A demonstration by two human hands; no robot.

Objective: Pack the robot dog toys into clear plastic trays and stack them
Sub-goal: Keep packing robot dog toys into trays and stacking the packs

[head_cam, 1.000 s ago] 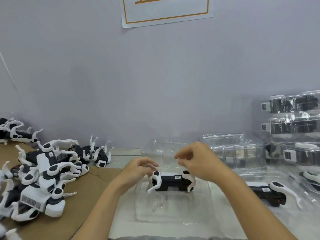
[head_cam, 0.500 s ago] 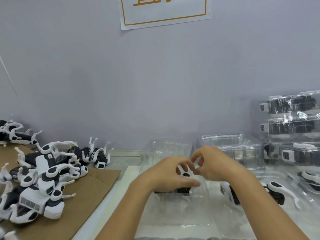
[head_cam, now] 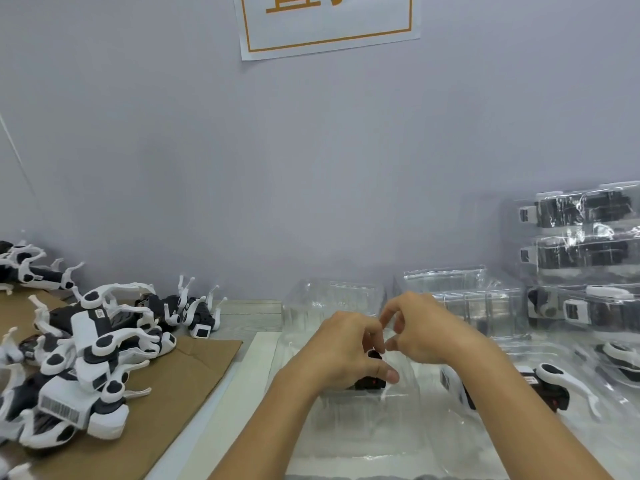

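both hands are working over the clear tray (head_cam: 363, 424) in the middle of the table. left hand (head_cam: 341, 355) is draped over the black and white toy dog (head_cam: 370, 379) sitting in that tray, fingers curled down around the top of it and thumb pressed along the front, so it's gripping the toy. most of the dog is hidden under the hand, just a bit of black body shows. right hand (head_cam: 420, 332) is right next to it, fingertips almost meeting the left ones, fingers curled in a pinch above the toy. can't tell if it's actually got hold of a leg or the plastic, too blurry there.

another toy dog (head_cam: 550, 386) lies in clear plastic to the right, partly behind the right forearm. further right there's a stack of packed trays (head_cam: 585, 258) against the wall, and some empty trays (head_cam: 464, 296) behind the hands. on the left, a pile of loose dogs (head_cam: 86, 358) sits on a sheet of cardboard (head_cam: 187, 379). a white sign with an orange border (head_cam: 329, 22) is stuck on the wall up top.
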